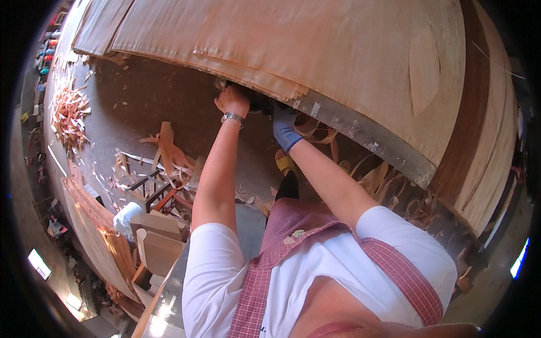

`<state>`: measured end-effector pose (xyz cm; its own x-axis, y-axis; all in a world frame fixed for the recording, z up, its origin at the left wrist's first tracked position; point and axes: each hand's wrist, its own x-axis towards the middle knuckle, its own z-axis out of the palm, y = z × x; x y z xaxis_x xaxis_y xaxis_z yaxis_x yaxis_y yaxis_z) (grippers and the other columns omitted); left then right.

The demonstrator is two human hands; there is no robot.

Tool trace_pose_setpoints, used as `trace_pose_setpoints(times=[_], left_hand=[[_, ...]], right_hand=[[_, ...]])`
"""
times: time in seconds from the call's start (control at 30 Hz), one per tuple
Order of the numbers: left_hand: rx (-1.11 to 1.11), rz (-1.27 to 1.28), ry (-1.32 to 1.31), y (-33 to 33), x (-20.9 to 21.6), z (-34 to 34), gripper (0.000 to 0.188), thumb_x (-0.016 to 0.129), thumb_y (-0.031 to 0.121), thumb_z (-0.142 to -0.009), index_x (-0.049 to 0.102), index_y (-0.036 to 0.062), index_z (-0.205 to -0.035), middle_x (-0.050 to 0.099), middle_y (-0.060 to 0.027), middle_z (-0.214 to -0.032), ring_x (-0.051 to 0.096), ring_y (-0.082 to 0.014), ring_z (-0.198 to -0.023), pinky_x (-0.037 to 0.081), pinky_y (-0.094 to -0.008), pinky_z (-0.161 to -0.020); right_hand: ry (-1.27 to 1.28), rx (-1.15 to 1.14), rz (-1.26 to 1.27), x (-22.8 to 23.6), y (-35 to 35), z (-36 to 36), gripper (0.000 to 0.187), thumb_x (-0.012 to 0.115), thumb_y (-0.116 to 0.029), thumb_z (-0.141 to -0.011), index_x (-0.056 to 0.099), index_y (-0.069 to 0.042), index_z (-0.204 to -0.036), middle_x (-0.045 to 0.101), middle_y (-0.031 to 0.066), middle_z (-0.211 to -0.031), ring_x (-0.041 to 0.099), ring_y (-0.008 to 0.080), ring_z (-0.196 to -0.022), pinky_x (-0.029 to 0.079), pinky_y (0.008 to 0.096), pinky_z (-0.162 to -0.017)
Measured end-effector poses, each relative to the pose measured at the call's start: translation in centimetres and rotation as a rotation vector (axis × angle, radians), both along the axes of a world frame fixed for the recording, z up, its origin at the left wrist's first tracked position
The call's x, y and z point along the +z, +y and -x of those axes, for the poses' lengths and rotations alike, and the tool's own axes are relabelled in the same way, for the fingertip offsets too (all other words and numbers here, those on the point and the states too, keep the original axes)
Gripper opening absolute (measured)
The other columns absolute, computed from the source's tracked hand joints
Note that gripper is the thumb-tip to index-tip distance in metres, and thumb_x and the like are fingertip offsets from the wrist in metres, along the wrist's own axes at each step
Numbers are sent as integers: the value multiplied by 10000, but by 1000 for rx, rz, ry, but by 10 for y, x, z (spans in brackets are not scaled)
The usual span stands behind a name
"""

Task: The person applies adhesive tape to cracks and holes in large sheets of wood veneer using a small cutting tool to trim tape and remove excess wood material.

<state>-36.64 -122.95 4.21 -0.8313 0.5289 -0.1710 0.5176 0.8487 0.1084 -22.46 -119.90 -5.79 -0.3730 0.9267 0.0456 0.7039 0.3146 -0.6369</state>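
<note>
Thin wood veneer sheets [315, 39] lie in a stack on a table, their ragged edge toward me. Just under that edge, my bare left hand [232, 101], with a bracelet [233, 117] at the wrist, is curled closed. What it grips, if anything, is hidden. My right hand [285, 125] wears a blue-grey glove and reaches beneath the table's edge close beside it. Shadow hides its fingers. A dark object shows between the two hands, too dim to name. The grey front edge of the table [372, 141] runs off to the right.
A heap of wood shavings [70, 115] lies on the floor at far left. Curled veneer scraps [169, 149], a small metal frame [147, 188] and a cardboard box [160, 248] are at my left. More strips [375, 179] lie under the table. My foot wears a yellow slipper [285, 161].
</note>
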Motion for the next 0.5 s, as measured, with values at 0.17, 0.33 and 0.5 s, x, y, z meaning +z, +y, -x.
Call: trace_pose_setpoints(times=[0.17, 0.33, 0.5], left_hand=[[0, 308, 330, -55, 38, 55, 196, 628, 279, -829, 728, 120, -883, 675, -56, -927, 685, -189, -835, 484, -400, -686], [275, 460, 468, -301, 191, 253, 199, 611, 224, -868, 627, 78, -1001, 649, -60, -977, 656, -174, -863, 504, -339, -730], [228, 486, -84, -456, 233, 243, 358, 577, 157, -911, 532, 48, -1249, 634, -97, -1093, 632, -177, -966, 510, -319, -808]], right_hand=[[-535, 237, 267, 30, 21, 0, 529, 459, -450, -975, 424, -186, -1432, 414, 213, -1431, 449, 400, -1263, 353, 481, -1052], [-122, 117, 275, 1, 36, 8, 575, 398, -453, -986, 385, -118, -1453, 333, 108, -1545, 315, 322, -1410, 284, 462, -1131], [-224, 170, 315, 26, 13, 9, 525, 409, -327, -1001, 337, -105, -1471, 324, 141, -1509, 355, 316, -1331, 329, 432, -1050]])
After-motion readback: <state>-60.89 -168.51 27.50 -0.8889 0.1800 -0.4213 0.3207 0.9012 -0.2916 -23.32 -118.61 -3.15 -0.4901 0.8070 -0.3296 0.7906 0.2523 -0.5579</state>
